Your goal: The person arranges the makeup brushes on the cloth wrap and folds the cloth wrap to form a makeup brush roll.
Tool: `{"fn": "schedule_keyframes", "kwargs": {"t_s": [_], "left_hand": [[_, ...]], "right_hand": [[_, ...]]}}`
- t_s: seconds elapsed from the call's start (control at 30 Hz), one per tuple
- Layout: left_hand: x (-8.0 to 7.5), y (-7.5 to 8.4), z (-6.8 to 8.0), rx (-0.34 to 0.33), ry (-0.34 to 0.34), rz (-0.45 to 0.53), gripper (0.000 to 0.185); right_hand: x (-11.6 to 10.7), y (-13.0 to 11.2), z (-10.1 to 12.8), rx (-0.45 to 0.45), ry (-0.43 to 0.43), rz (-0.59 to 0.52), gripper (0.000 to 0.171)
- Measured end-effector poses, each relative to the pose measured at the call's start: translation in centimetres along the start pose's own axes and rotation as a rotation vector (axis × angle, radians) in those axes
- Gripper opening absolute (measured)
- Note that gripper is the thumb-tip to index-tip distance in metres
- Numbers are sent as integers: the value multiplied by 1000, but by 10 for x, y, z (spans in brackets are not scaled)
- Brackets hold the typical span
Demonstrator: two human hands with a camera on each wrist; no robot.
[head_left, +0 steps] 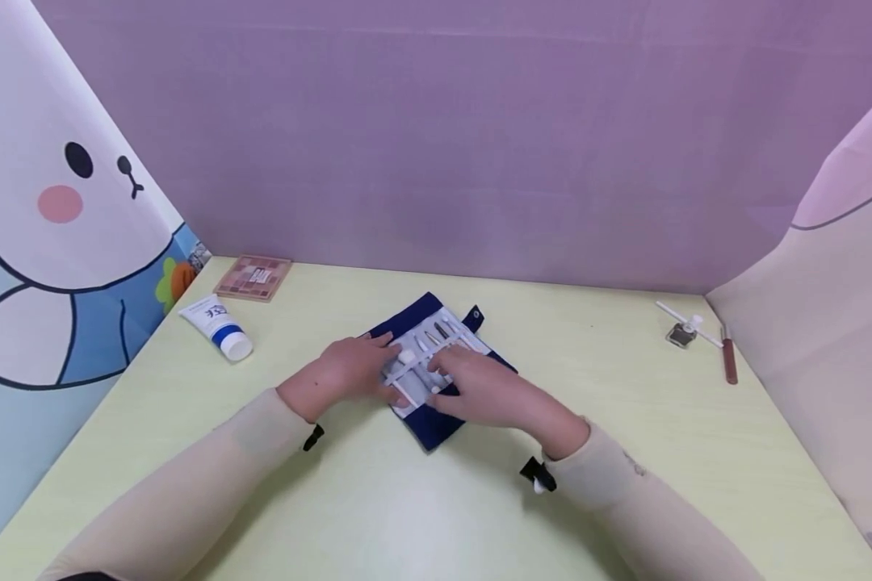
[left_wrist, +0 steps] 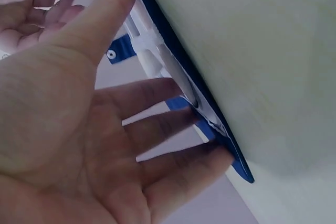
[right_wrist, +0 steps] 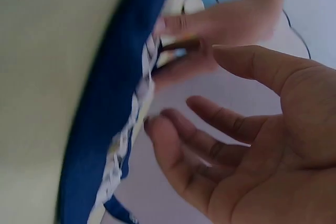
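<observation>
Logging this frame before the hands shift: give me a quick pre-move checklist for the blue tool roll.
1. Blue tool roll lies flat and open on the table: ok.
2. Left hand rests on the roll, fingers straight: ok.
3. Right hand lies over the tools: ok; whether it pinches one: cannot tell.
4. Tools seated under their strap: cannot tell.
5. Cream tube and palette lie apart from the roll: ok.
</observation>
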State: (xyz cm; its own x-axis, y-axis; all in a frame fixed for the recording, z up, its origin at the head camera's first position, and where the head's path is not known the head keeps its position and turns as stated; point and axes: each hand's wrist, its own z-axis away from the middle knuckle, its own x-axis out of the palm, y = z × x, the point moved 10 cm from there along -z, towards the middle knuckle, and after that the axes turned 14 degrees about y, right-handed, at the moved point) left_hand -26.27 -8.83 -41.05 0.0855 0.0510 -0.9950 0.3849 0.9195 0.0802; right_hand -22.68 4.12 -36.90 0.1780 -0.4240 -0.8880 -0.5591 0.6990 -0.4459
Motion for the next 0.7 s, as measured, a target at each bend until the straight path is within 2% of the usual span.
{"fn": "schedule_keyframes", "kwargs": {"t_s": [0.17,0.3,0.5,0.7], "left_hand": [[-2,1,4,-49,19,-57,100],[-1,1,5,-91,30,-79,103],[1,4,12,-155,55,-90,97],[-2,11,19,-121,78,-97,79]], "right_hand": [[17,-14,4,-36,-1,189,54],[24,-16,7,-14,-7,285,60],[30,-17,11,-24,-13,326,59],[27,-8,15,-41,-22,311,58]]}}
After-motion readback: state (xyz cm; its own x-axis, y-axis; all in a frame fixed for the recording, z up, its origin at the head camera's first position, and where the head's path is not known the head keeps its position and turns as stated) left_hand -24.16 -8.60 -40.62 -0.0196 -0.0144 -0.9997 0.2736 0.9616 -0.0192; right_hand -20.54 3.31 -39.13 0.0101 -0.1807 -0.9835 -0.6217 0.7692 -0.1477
